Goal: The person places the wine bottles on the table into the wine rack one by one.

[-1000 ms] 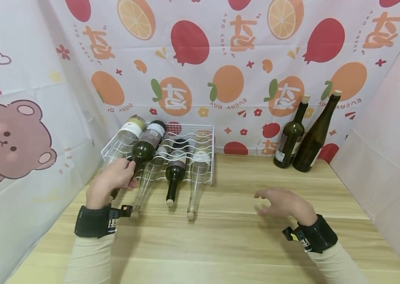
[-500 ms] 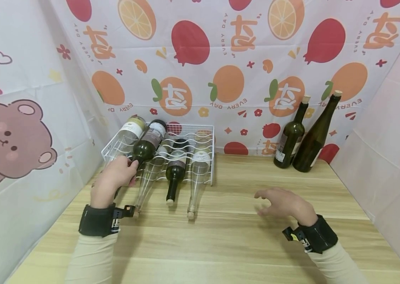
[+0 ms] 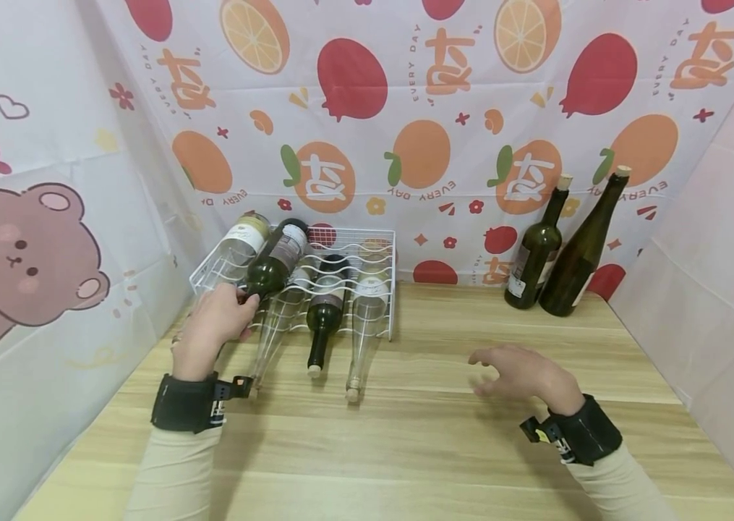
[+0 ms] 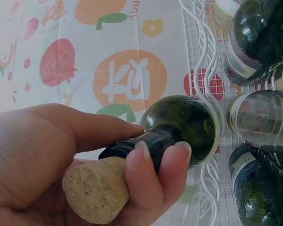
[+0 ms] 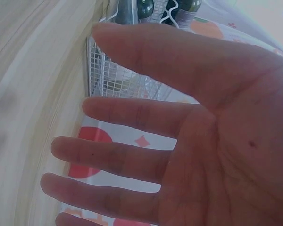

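Observation:
My left hand (image 3: 213,322) grips the neck of a dark green wine bottle (image 3: 275,264) with a pale label, tilted over the left part of a white wire wine rack (image 3: 393,286). In the left wrist view, thumb and fingers curl round the neck (image 4: 165,139), just beyond the cork (image 4: 96,190). In the rack lie a clear bottle (image 3: 241,239) at far left, another clear bottle (image 3: 275,325) beside the held one, a green bottle (image 3: 325,311) and a clear bottle (image 3: 367,311) at right. My right hand (image 3: 526,373) hovers over the table with fingers spread, holding nothing.
Two corked green bottles, a shorter one (image 3: 532,260) and a taller one (image 3: 578,264), stand upright at the table's back right. A fruit-print cloth (image 3: 367,174) hangs behind the wooden table (image 3: 406,449). A bear-print cloth (image 3: 139,347) closes the left side.
My left hand has shifted slightly right and up with the green bottle's neck in its grip. The bottle's lower neck, seen earlier, is now behind the hand. The right hand has stayed put.

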A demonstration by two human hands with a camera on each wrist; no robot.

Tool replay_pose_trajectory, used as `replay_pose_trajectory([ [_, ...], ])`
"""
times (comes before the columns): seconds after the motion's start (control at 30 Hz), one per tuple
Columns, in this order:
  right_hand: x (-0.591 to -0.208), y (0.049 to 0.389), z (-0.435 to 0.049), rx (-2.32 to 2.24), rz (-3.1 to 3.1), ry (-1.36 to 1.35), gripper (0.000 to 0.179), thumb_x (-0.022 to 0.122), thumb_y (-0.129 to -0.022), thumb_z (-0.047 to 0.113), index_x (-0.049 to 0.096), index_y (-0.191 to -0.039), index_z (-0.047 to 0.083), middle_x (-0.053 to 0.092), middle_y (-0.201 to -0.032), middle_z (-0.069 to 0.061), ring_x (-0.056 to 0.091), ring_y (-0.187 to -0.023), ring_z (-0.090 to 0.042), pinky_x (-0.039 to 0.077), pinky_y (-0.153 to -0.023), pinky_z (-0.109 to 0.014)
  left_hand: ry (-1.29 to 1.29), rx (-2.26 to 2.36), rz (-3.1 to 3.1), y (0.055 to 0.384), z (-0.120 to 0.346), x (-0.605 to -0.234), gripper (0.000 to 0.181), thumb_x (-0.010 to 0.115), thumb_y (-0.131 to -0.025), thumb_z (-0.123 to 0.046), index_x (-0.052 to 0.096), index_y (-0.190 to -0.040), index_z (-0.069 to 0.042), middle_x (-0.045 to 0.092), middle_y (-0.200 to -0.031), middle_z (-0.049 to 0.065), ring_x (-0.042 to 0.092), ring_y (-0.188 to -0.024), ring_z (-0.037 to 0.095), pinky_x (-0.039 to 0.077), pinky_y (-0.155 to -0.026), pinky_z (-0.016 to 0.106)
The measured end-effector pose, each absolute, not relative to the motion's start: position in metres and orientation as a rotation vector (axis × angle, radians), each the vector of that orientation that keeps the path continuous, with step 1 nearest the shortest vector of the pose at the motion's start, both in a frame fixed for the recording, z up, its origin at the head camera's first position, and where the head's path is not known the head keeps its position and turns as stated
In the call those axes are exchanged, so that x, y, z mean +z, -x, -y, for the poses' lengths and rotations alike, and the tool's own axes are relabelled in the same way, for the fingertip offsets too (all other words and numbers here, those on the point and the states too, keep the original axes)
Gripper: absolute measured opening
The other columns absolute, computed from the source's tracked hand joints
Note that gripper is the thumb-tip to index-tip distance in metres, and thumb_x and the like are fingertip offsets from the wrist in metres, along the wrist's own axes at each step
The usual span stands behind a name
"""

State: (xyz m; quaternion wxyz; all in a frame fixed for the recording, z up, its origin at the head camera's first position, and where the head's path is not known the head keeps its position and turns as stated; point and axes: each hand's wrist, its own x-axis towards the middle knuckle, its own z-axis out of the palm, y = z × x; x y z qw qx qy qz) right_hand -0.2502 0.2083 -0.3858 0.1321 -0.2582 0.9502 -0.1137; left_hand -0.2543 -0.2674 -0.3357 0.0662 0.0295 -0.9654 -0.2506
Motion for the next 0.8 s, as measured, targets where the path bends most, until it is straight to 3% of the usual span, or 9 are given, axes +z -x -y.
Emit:
replay_pose_trajectory([
  [0.33,-0.3848,0.2522,-0.2103,-0.345,-2.738,0.75,0.05,0.076,-0.093,0.031,0.063,-0.136,0.008,0.067,-0.136,-0.016,0.062,-0.125,-0.037,0.051,-0.103,-0.057,-0.107,-0.713,2.879,0.2524,0.2655,-0.3345,0.038,0.055,-0.1,-0.033,0.068,-0.074,-0.008,0.067,-0.053,-0.001,0.064,-0.059,0.02,0.039,-0.059,0.033],
  [0.67,-0.3855,0.2531,-0.2104,-0.325,-2.76,0.774,0.05,0.077,-0.093,0.032,0.064,-0.135,0.007,0.068,-0.134,-0.013,0.064,-0.122,-0.035,0.052,-0.101,-0.055,-0.149,-0.76,2.855,0.2505,0.2657,-0.3364,0.041,0.06,-0.097,-0.034,0.073,-0.116,0.0,0.066,-0.051,-0.002,0.066,-0.059,0.02,0.041,-0.061,0.032],
  [0.8,-0.3859,0.2526,-0.2101,-0.328,-2.756,0.774,0.05,0.076,-0.093,0.032,0.064,-0.135,0.008,0.068,-0.134,-0.014,0.063,-0.123,-0.035,0.051,-0.102,-0.056,-0.158,-0.761,2.852,0.2494,0.2654,-0.3371,0.043,0.061,-0.097,-0.034,0.072,-0.121,0.0,0.067,-0.052,0.0,0.066,-0.06,0.02,0.042,-0.061,0.032],
])
